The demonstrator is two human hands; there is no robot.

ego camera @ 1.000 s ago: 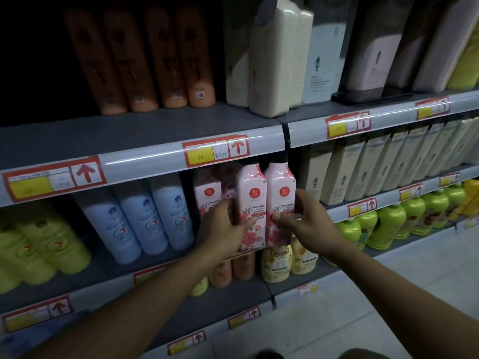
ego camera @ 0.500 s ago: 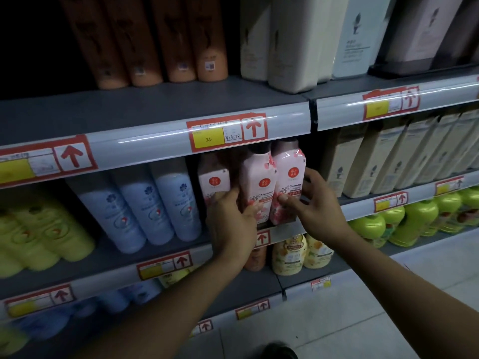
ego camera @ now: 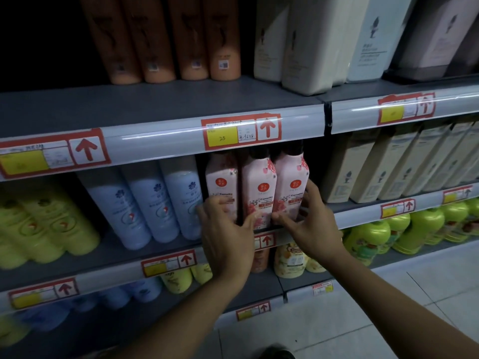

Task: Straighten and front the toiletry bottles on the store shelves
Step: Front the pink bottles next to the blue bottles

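Pink floral bottles (ego camera: 259, 187), upright, labels forward, side by side

You have three pink floral bottles (ego camera: 259, 187) (dark caps, "Camellia" labels facing out) standing upright, side by side, at the shelf's (ego camera: 363, 216) front edge.

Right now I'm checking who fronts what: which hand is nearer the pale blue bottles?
Left. The left hand sits beside the nearest pale blue bottle, fingers on the leftmost pink bottle. The right hand is farther off, at the rightmost pink bottle.
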